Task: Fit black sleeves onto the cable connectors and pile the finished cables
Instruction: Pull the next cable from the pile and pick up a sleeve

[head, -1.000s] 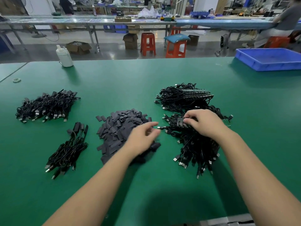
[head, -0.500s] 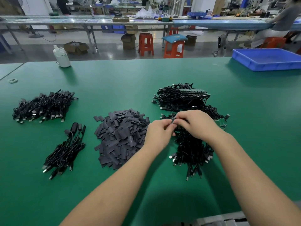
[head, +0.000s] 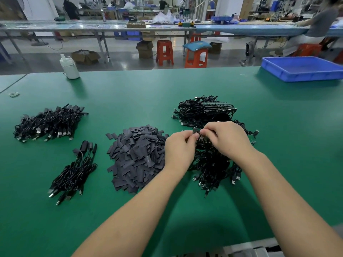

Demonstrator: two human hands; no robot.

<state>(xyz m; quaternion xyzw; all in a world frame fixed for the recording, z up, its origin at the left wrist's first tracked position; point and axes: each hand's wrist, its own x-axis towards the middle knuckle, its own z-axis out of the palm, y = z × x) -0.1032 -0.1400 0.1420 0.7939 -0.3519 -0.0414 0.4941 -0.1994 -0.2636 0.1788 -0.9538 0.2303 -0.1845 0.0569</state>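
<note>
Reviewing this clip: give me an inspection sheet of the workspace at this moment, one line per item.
Surface: green table, flat mat.
Job's things: heap of black sleeves at centre; one sleeve pinched between both hands.
Clutter: white jug, small ring, blue tray.
Grippers: left hand and right hand meet fingertip to fingertip above the right pile.
Cables: unsleeved pile on the right; sleeved pile far left; small bundle near left.
Surroundings: benches, orange stools, cardboard boxes, seated worker.
</note>
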